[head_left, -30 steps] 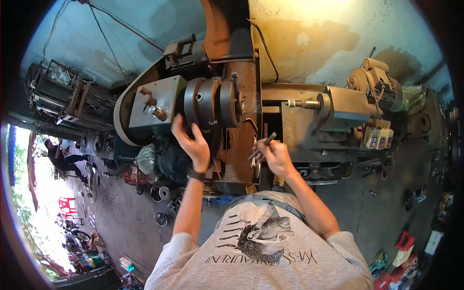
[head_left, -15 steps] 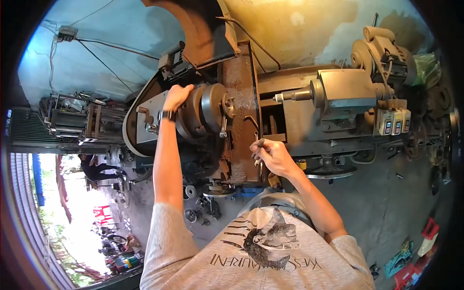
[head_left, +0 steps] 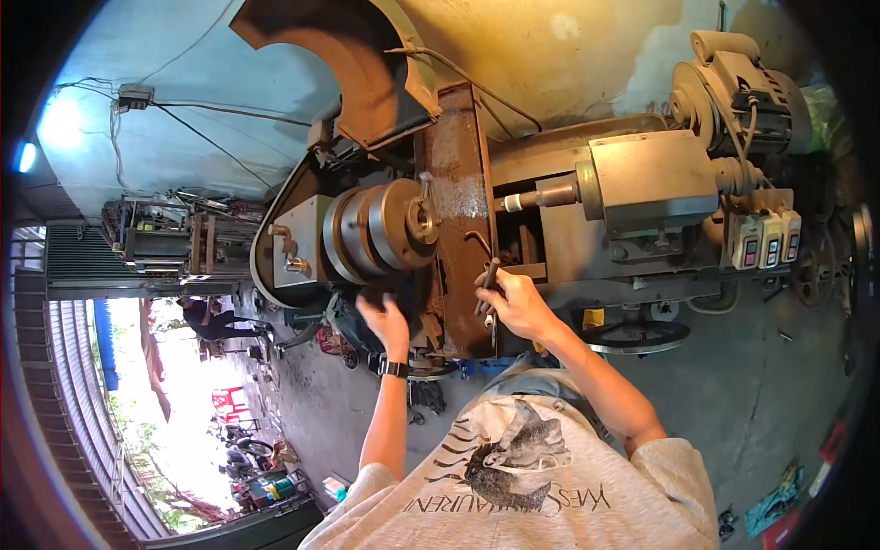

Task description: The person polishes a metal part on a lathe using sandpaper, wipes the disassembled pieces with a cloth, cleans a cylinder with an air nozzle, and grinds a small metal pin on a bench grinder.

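Observation:
My right hand (head_left: 515, 304) is closed round a dark metal rod (head_left: 489, 282), over the edge of the rusty machine bed (head_left: 456, 211). A wrench (head_left: 493, 325) hangs or lies just below those fingers. My left hand (head_left: 383, 323), with a black watch on its wrist, is below the large cylindrical chuck (head_left: 380, 229); its fingers are spread and nothing shows in them. A small metal handle (head_left: 425, 188) stands at the chuck's face. Left of the chuck is the grey headstock (head_left: 298, 238) with its levers. A bent hex key (head_left: 477, 240) lies on the bed near my right hand.
The tailstock unit (head_left: 646, 179) with a motor (head_left: 742, 101) and a switch box (head_left: 765, 240) is on the right. A curved rusty guard (head_left: 362, 73) rises behind the chuck. A handwheel (head_left: 637, 337) sits low in front. Another person (head_left: 215, 321) is far left.
My left hand reached onto the top of the chuck, then came back down below it. The chuck has turned. My right hand keeps the rod. The view has shifted.

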`<state>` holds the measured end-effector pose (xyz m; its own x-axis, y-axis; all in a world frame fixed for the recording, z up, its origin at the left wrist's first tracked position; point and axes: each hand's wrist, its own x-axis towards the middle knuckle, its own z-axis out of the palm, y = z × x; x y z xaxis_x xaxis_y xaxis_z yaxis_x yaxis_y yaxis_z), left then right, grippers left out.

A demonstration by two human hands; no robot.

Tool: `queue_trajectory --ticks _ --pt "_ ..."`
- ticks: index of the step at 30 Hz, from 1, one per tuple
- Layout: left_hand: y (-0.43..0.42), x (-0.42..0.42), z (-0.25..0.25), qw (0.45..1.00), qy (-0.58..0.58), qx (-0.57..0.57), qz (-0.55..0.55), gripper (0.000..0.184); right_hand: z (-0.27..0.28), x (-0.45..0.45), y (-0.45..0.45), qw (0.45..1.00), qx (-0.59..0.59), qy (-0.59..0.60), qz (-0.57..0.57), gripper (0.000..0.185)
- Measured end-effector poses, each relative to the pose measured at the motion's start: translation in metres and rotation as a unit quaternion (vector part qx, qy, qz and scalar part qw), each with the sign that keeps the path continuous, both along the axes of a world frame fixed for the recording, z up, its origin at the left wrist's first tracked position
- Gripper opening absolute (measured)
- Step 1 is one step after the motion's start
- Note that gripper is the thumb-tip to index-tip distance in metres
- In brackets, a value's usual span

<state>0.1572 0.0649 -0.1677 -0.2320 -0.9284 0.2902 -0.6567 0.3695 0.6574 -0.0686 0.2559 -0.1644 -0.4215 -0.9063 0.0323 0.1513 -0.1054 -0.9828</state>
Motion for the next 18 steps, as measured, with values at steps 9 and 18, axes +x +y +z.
queue_trajectory --ticks 9,18 --pt "-0.140 -0.121 0.152 0.980 -0.082 -0.031 -0.181 0.034 0.004 0.003 -0.001 0.999 0.003 -0.024 0.023 0.012" --pt "-0.156 -0.121 0.139 0.966 -0.228 0.057 -0.112 0.054 -0.004 0.005 0.002 1.000 0.014 0.013 -0.001 0.012"
